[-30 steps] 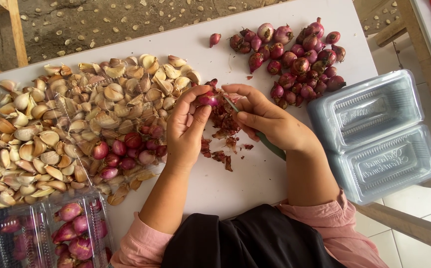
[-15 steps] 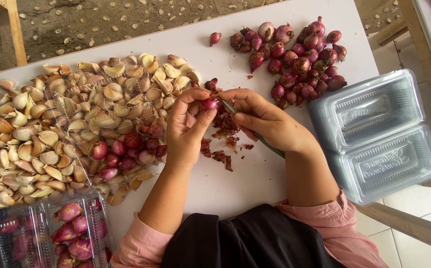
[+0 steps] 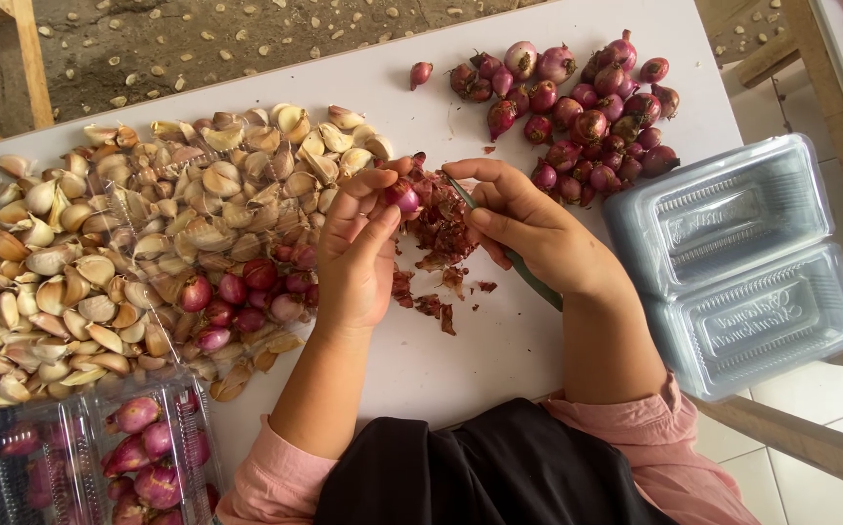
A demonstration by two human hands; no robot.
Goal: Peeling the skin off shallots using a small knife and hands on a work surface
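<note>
A small red shallot (image 3: 403, 195) sat pinched between the thumb and fingertips of the left hand (image 3: 358, 248), held just above the white table (image 3: 460, 350) near its middle. The right hand (image 3: 528, 228) was closed around a thin knife (image 3: 523, 272) with a green handle; its blade end lay against the shallot, under the curled forefinger, and the handle ran back under the palm towards the wrist.

Just below and between the two hands lay a heap of dark red peelings (image 3: 441, 228), with a few loose scraps trailing down the table towards the person.

To the left, touching the left hand's side, spread a broad pile of garlic cloves (image 3: 101, 253) and their papery skins. A cluster of peeled, glossy shallots (image 3: 241, 292) rested on the near edge of that pile, just beside the left wrist.

At the far right of the table sat a pile of unpeeled shallots (image 3: 586, 107), near the right hand but apart from it. An open, clear plastic clamshell box (image 3: 742, 262) lay at the right edge. At the lower left corner another clear box (image 3: 91, 457) held shallots.

Pink sleeves (image 3: 275, 476) were pushed back on both forearms.
</note>
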